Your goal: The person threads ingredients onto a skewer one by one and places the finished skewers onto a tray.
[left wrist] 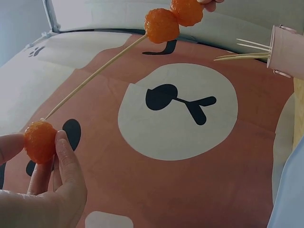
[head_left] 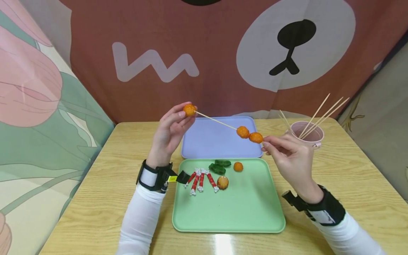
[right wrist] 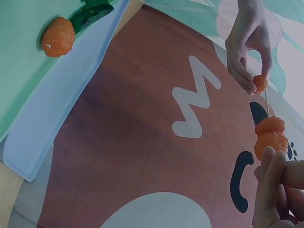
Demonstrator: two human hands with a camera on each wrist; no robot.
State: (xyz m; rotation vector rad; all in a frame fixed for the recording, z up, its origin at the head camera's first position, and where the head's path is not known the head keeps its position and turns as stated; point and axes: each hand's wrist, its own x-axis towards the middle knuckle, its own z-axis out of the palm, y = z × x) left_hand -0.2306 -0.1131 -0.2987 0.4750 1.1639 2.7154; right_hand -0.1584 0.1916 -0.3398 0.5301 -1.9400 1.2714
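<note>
Two orange balls [head_left: 243, 132] sit on a skewer [head_left: 216, 121] above the green tray's [head_left: 248, 212] level; the right hand [head_left: 291, 157] pinches the end beside them, presumably for steadiness, while the left hand [head_left: 170, 129] grips a third ball [head_left: 189, 110] at the tip, apparently to align it.

The balls [head_left: 243, 132] are orange; the stick [head_left: 216, 120] is pale straw. The near tray [head_left: 229, 212] is mint green, the far tray [head_left: 220, 141] lavender-blue. The cup [head_left: 319, 132] is pale pink. The table [head_left: 95, 194] is yellow-tan with wood grain. The backdrop [head_left: 153, 24] is brown with white and black shapes. The rolls [head_left: 195, 184], too small for detail, appear red with white ends.
</note>
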